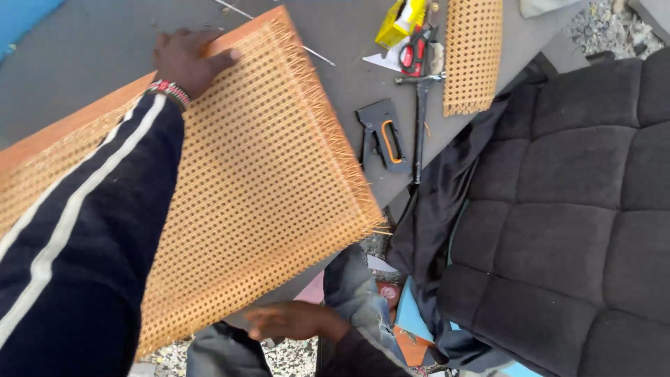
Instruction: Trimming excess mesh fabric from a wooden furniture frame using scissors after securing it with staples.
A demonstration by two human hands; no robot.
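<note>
Left hand [187, 59] gripping top edge of cane panel [244, 181], fingers curled over it. Right hand [289, 322] under panel's lower edge, fingers loosely spread. Panel tilted over grey tabletop [91, 49], staple gun [382, 134] just beside.

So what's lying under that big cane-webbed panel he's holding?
Under the cane-webbed panel the grey work surface shows at its edges. The right hand reaches below its near edge. Whatever lies directly beneath is covered.

You see a woven cane panel [258, 174] with frayed edges, a matt grey desk [91, 56], and a metal staple gun [382, 134].
</note>
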